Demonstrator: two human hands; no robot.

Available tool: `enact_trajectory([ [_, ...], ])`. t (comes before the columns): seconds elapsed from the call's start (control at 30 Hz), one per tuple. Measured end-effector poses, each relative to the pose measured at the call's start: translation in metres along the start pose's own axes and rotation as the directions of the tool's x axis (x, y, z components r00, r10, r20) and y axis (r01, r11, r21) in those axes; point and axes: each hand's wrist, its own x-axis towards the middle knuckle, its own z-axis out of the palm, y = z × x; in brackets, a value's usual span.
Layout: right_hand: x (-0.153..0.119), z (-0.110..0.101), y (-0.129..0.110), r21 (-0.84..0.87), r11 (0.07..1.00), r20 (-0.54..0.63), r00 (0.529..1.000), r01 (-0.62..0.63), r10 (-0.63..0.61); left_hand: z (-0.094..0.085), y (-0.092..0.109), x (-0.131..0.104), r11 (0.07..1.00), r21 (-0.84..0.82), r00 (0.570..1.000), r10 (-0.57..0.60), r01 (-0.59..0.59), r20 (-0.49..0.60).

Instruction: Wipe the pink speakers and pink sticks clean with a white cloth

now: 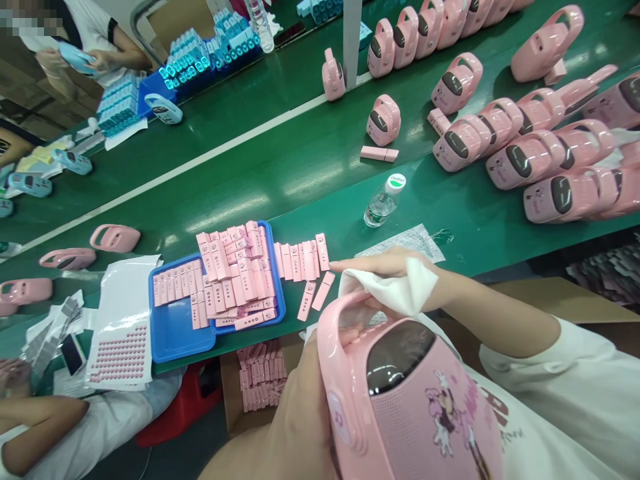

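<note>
Close to me, a pink portable speaker [425, 400] with a carry handle, dark glossy window and cartoon print is tilted against my body. My left hand [305, 393] is closed around its handle side, its fingertips showing through the handle opening. Above the handle, my right hand [385, 265] holds a white cloth [400, 288], with the index finger stretched out. That fingertip is beside a row of pink rectangular sticks [300, 260] with small buttons; whether it touches one I cannot tell. Two loose sticks [315, 297] lie just below the row.
Blue trays [183, 343] hold piled pink sticks. A water bottle [384, 200] stands behind my right hand. Several pink speakers [525, 160] line the right side. A sticker sheet [123, 320] lies left. Across the green table [260, 167], a person handles a blue item; another person's arm is lower left.
</note>
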Motion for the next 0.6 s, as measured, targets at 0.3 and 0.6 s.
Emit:
enact_trajectory([
  [0.3,0.002,0.003,0.0,0.045,0.999,-0.08,0.997,0.008,-0.005,0.0,0.014,-0.009,0.998,0.037,0.998,-0.051,0.05,0.032],
  [0.6,0.011,0.004,-0.006,0.133,0.976,-0.048,0.982,-0.174,0.182,-0.007,-0.01,0.026,0.96,0.019,0.959,-0.28,0.279,0.037],
])
